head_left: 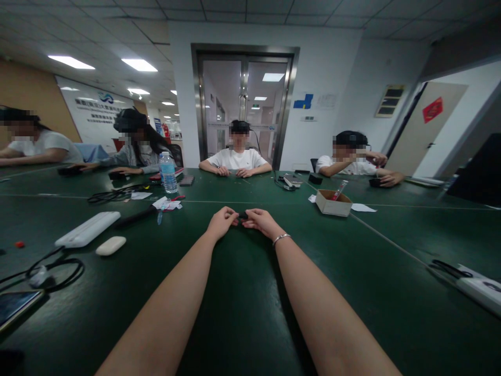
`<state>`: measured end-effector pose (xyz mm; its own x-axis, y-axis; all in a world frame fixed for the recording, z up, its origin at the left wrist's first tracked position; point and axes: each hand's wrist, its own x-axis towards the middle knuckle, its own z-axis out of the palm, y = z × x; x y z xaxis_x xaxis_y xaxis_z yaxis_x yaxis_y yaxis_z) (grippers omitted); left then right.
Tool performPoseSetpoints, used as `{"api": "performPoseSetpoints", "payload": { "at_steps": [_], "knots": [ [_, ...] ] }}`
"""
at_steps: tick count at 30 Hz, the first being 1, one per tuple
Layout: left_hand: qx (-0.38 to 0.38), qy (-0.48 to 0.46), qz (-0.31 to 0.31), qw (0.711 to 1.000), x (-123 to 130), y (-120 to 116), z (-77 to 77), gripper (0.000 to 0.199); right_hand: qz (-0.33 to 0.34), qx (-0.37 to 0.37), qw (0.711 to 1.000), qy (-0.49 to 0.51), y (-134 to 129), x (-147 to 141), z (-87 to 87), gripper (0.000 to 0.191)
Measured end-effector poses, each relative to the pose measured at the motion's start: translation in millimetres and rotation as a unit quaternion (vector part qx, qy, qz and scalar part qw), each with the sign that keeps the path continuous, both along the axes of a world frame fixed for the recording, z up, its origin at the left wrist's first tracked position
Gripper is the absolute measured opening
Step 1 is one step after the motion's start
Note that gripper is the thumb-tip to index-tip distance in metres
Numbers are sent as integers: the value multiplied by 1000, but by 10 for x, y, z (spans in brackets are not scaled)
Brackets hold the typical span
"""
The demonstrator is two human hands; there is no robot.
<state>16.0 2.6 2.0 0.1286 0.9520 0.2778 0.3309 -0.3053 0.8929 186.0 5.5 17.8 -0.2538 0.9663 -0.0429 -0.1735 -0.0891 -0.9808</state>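
Both of my arms reach forward over the dark green table (pixel 242 292). A small black object (pixel 243 215) is between my hands, too small to make out clearly. My left hand (pixel 223 222) has its thumb and fingers pressed together at the object's left end. My right hand (pixel 261 221), with a silver bracelet (pixel 281 238) at its wrist, pinches the object's right end. The fingertips of the two hands are close together, just above or on the tabletop.
A white power bank (pixel 88 230), white oval case (pixel 111 246) and cables (pixel 58 274) lie left. A water bottle (pixel 168 173) stands beyond. An open box (pixel 334 203) sits at back right, a power strip (pixel 481 287) at far right. Several people sit across the table.
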Motion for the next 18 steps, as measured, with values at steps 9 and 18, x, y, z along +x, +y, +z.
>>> {"api": "performPoseSetpoints", "payload": {
  "at_steps": [9,18],
  "knots": [
    [26,4,34,999,-50,93,-33,31,12,-6,1000,-7,-47,5,45,13],
    [21,30,47,998,-76,102,-33,41,19,-11,1000,14,-44,29,37,18]
  ]
}}
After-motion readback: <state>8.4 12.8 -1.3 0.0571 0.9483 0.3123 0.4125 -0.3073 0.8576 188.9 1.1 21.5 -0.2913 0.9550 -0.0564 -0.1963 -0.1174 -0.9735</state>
